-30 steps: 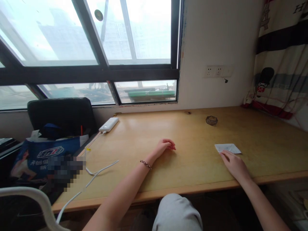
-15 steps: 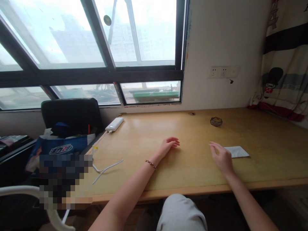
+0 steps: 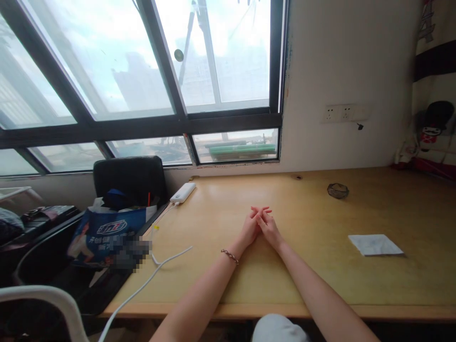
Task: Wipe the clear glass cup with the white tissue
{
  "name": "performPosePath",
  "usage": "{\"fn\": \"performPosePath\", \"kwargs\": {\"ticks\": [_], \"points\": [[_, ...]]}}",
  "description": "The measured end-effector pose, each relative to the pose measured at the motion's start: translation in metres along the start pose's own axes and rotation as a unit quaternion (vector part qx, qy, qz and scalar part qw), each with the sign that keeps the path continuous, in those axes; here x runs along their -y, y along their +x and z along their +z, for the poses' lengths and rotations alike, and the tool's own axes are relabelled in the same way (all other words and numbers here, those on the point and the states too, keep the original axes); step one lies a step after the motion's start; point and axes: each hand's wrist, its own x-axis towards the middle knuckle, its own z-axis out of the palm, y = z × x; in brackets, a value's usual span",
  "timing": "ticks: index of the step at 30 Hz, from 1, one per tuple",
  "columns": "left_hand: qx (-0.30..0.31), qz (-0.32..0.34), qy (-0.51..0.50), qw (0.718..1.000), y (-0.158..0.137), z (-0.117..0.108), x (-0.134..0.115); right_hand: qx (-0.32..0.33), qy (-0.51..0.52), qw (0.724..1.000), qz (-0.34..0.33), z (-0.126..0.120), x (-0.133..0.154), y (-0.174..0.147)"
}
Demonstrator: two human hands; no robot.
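My left hand point(image 3: 251, 227), with a braided bracelet point(image 3: 230, 256) at its wrist, rests on the wooden table point(image 3: 306, 280). Against it lies my right hand point(image 3: 270, 230), and the fingers of the two are laced together. No object shows in either hand; the palms are hidden. Off to the right is a flat white paper or tissue point(image 3: 375, 245), apart from both hands. Farther back stands a small dark glass bowl point(image 3: 337, 191).
A white power bank point(image 3: 183, 193) with a white cable point(image 3: 142, 286) lies along the table's left edge. Beyond that edge, a blue bag point(image 3: 107, 237) sits on a black chair point(image 3: 128, 178). Wall sockets point(image 3: 345, 113) and a window are behind the table.
My right hand has moved left, away from beside the white paper, and its fingers are now laced with those of my left hand. The view has shifted slightly.
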Motion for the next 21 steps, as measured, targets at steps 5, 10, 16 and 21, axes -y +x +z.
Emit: {"fn": "performPosePath", "kwargs": {"ticks": [5,10,16,21], "points": [[0.002,-0.002,0.036,0.999,-0.0007,0.0032,0.0034,-0.023,0.0,1.0,-0.008,-0.0082,0.0042,-0.0034],[0.011,-0.004,0.046,0.999,-0.0016,0.002,0.0035,-0.037,0.001,0.999,-0.004,-0.0046,-0.0011,-0.0028],[0.014,-0.011,0.07,0.997,-0.0004,0.0043,0.0035,-0.053,-0.014,0.998,0.004,-0.0077,0.0009,-0.0047],[0.015,-0.015,0.078,0.997,0.0007,0.0054,0.0038,-0.058,-0.032,0.998,0.012,-0.0087,0.0063,-0.0044]]}}
